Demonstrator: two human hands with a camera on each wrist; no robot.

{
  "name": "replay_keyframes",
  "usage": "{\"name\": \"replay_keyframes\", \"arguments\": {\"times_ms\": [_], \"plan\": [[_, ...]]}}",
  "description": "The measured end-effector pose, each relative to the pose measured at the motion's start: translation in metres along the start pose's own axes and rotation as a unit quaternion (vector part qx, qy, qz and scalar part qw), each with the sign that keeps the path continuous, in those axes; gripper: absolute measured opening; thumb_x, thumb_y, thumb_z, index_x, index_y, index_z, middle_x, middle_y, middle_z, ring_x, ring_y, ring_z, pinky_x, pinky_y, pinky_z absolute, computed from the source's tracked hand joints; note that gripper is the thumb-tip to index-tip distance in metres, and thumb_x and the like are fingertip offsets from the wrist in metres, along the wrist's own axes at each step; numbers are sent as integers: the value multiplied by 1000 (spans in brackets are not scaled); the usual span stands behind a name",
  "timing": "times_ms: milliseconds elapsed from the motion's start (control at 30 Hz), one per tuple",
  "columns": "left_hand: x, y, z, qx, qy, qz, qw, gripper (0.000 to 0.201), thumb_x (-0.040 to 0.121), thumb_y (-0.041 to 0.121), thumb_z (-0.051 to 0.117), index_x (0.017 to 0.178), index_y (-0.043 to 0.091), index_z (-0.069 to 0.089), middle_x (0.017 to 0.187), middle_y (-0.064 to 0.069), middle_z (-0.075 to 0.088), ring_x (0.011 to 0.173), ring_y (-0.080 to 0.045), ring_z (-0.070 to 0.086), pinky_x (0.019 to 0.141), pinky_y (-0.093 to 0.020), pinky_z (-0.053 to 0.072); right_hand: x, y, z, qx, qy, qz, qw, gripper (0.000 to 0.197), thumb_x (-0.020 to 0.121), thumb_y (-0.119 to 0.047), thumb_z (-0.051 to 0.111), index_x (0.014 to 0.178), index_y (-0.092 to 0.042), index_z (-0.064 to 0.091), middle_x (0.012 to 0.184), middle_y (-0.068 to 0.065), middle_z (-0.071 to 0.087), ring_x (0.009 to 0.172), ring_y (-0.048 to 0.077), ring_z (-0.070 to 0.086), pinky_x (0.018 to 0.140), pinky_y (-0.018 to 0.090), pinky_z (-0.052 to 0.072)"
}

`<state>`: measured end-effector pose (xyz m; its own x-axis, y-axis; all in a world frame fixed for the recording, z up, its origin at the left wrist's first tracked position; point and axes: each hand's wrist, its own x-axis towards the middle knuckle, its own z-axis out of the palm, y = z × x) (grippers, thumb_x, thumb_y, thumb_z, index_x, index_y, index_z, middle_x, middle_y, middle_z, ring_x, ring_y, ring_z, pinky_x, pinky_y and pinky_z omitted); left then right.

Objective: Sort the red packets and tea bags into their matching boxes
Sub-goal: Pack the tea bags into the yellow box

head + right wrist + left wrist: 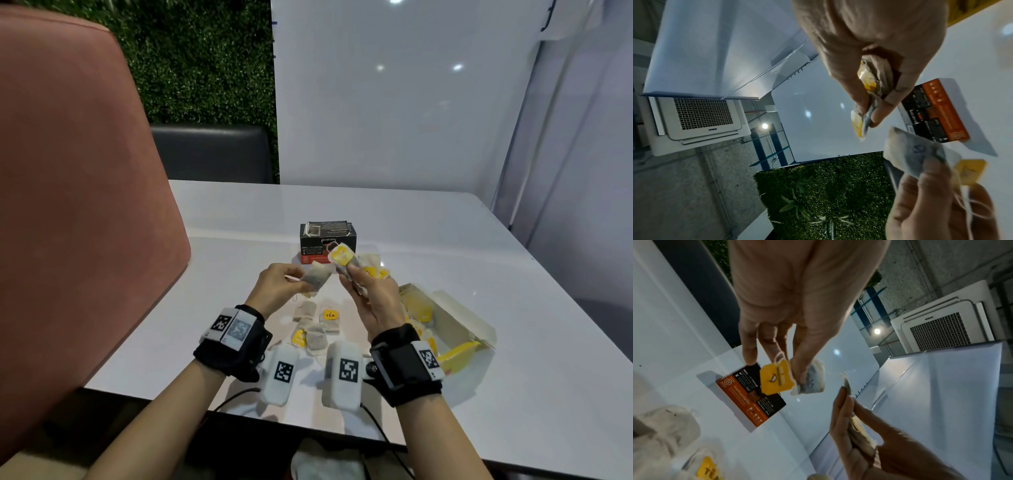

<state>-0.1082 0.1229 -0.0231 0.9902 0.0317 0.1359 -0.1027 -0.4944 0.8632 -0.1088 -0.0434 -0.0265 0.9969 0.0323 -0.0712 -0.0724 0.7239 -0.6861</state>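
My left hand (281,284) pinches one grey tea bag (317,279) above the table; its yellow tag (776,379) dangles on a string. Just to the right, my right hand (368,294) grips a bunch of tea bags (356,262) with yellow tags. Several more tea bags (317,325) lie on the white table (479,342) below both hands. A black and red box (327,245) stands behind the hands with its top open. An open yellow and white box (445,329) lies to the right with tea bags inside. No loose red packets show.
A pink chair back (68,205) fills the left side. White panels (394,96) rise behind the table, beside a green hedge wall (205,58). Cables (236,397) run from the wrist cameras over the table's near edge.
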Motion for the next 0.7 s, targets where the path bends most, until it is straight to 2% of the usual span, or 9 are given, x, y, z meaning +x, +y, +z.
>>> {"name": "replay_keyframes", "arguments": {"times_ms": [100,167,267,333,400,500,600,633,700], "plan": [[4,-3,-3,-22,3,2,1000,10,78,7,69,80,16,66,83,-4,68,81,-16,61,71,-22,43,-3,0,5,-2,-9,16,1000,15,85,7,57,99,4,62,81,12,71,71,16,71,61,21,57],[3,-2,0,-70,-1,16,997,14,77,2,69,78,16,65,86,-5,68,85,-18,61,77,-25,45,-5,3,6,-2,-13,25,1000,17,85,7,57,101,5,61,86,13,70,77,19,69,63,22,57],[1,-2,2,-77,22,67,995,13,74,2,72,84,8,67,106,2,67,101,-12,59,90,-26,42,-8,3,5,-35,-14,28,999,17,86,2,59,103,1,62,87,11,67,80,18,65,65,23,56],[0,-4,1,-60,47,106,991,16,74,-3,71,78,13,67,118,3,59,108,-12,56,88,-22,44,-10,-1,4,-50,11,38,998,8,86,-1,61,92,-5,62,80,7,63,74,14,60,63,21,53],[1,-8,-2,-10,95,156,983,26,75,-13,63,72,12,69,121,-2,55,106,-9,56,81,-13,46,-11,-5,4,-20,41,59,997,4,86,-2,61,86,-6,60,75,6,59,70,12,55,56,18,53],[1,-15,-5,82,149,232,958,33,72,-21,57,69,9,72,117,-3,57,92,6,55,74,0,38,-12,-6,4,114,43,133,984,2,85,-2,60,86,-3,59,79,10,58,69,14,53,48,17,52],[-1,-18,-4,123,150,322,927,24,72,-15,62,73,7,71,101,-7,67,95,12,55,80,1,38,-9,1,2,160,39,174,971,9,84,-3,59,93,-2,59,79,11,59,69,16,55,48,19,54],[-1,-19,-3,128,145,336,922,20,75,-11,61,79,6,72,98,-7,69,95,11,55,82,0,39,-9,4,2,160,38,177,970,10,84,-3,60,94,-2,59,78,11,59,69,16,56,49,20,55],[1,-21,-3,129,138,336,923,21,79,-4,59,92,5,73,98,-8,70,95,1,58,84,-2,41,-11,10,5,142,38,179,973,9,84,-4,60,93,-3,60,76,10,60,66,15,57,50,20,55]]}}
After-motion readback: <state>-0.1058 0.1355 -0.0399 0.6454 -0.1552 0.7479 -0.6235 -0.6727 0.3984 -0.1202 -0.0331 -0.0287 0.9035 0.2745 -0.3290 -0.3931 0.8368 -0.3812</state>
